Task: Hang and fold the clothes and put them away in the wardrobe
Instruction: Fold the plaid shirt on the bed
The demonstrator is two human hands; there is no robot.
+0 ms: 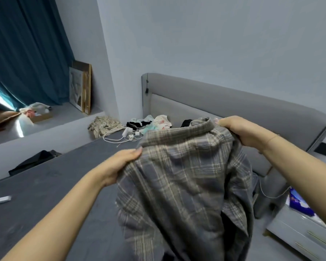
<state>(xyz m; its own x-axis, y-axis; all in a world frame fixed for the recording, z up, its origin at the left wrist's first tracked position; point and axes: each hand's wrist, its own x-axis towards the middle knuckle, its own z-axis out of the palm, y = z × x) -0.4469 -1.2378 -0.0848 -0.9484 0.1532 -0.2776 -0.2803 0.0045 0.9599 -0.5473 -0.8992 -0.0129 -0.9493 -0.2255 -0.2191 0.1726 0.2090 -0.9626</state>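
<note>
Two hands of mine hold up a grey plaid shirt in the centre of the frame, above a bed with a dark grey cover. My left hand, left of centre, grips the shirt's left shoulder, thumb on top of the cloth and fingers curled under it. My right hand, right of centre and a little higher, pinches the other end of the collar, fingers closed round the fabric. The shirt hangs down from both grips to the bottom edge of the frame, its collar uppermost and its lower part bunched in folds.

Behind the shirt, a grey padded headboard runs across the middle right. At its foot, centre of the frame, lies a small heap of clothes and bags, with white cables and chargers just to its left and a crumpled patterned cloth beside those. A dark garment lies at the bed's left edge. A teal curtain fills the upper left, with framed pictures leaning on the wall beside it. A pale drawer unit stands in the lower right corner.
</note>
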